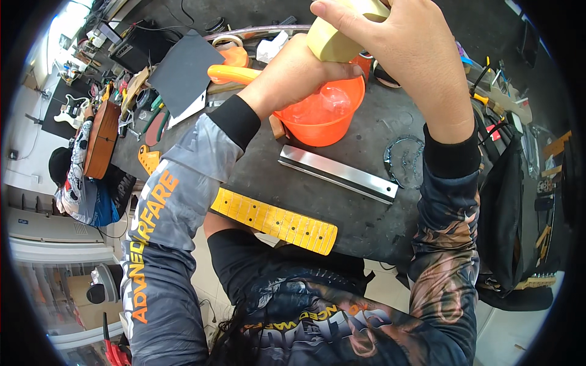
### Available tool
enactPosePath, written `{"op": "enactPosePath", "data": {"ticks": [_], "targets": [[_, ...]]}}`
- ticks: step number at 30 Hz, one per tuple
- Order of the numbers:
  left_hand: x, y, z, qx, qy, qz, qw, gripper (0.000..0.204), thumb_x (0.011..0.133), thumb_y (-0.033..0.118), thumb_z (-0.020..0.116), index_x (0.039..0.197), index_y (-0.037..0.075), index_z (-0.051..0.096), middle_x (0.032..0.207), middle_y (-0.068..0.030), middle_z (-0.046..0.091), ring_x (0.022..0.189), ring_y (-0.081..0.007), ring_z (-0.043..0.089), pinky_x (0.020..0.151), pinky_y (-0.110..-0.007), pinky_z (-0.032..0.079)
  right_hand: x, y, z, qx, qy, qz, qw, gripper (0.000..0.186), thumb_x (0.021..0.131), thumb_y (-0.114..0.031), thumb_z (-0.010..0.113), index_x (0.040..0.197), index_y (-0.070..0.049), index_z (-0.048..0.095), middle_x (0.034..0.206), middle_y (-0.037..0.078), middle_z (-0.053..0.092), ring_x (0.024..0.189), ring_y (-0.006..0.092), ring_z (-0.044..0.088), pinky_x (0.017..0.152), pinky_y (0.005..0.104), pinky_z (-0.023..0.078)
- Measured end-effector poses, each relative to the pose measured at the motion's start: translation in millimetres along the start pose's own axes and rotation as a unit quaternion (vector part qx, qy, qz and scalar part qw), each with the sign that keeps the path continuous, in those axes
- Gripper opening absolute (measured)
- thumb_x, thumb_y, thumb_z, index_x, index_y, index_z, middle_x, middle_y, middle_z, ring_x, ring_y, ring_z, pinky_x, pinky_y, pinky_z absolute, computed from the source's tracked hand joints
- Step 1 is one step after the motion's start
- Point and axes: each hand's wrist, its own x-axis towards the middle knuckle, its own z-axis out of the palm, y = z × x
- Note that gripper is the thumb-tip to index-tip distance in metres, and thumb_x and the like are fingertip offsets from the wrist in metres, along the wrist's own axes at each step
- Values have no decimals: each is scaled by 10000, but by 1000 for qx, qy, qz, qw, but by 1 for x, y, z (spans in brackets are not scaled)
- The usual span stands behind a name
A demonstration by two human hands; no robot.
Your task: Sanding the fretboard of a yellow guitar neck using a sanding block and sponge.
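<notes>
Both of my hands are raised over the far side of the dark workbench, at a thick pale-yellow roll (332,41) that looks like tape. My left hand (296,76) is closed around its lower side, the thumb stretched to the right. From the right, my right hand (415,52) grips its top, thumb across the upper edge; the other fingertips are out of sight. Just beneath stands an orange tub (323,125) with clear plastic-looking material inside. A yellow guitar neck (278,222) with dark dots lies along the near edge, partly behind my left sleeve.
A silver metal bar (339,174) lies mid-bench, beside a coil of dark wire (404,160). At the left are a dark sheet (190,73), hand tools and an orange-brown guitar body (102,139) near another person (82,171). A black bag (503,207) hangs at the right.
</notes>
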Motion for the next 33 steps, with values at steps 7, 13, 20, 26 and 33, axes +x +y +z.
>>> {"op": "enactPosePath", "data": {"ticks": [7, 13, 20, 26, 33], "targets": [[-4, 0, 0, 8, 18, 19, 1000, 506, 1038, 306, 964, 1425, 19, 811, 1291, -138, 880, 1168, -268, 843, 1040, -411, 655, 0, -3, 0, 9, -3, 6, 1000, 588, 980, -459, 964, 1067, 101, 805, 963, 257, 815, 841, 315, 811, 758, 400, 635], [-6, 7, -1, 7, 16, -16, 1000, 473, 1030, 247, 946, 1417, 15, 805, 1269, -137, 878, 1161, -274, 840, 1040, -415, 655, 0, -2, 2, 11, -1, 9, 1000, 588, 981, -461, 962, 1070, 99, 805, 953, 250, 813, 828, 306, 806, 748, 394, 632], [-5, 1, -3, -2, 13, -12, 1000, 452, 1027, 239, 938, 1387, 2, 803, 1155, -110, 862, 1023, -228, 822, 928, -392, 660, -2, -5, 1, 6, 3, -11, 1000, 604, 975, -474, 963, 1063, 101, 802, 943, 248, 807, 826, 305, 804, 741, 395, 627], [-5, 0, 1, -26, 10, -20, 999, 372, 1025, 199, 942, 1301, 14, 775, 1033, -49, 790, 815, -142, 735, 730, -331, 616, -1, -4, 2, 5, -1, 9, 1000, 599, 981, -472, 957, 1065, 102, 804, 945, 248, 808, 828, 302, 806, 741, 393, 629], [-7, 1, -3, -14, 17, 16, 1000, 388, 1012, 192, 961, 1319, 38, 781, 1156, -54, 844, 1039, -177, 815, 910, -366, 671, -1, -4, 0, 21, -5, 7, 1000, 597, 979, -470, 958, 1059, 102, 808, 937, 244, 810, 824, 297, 808, 738, 391, 632]]}}
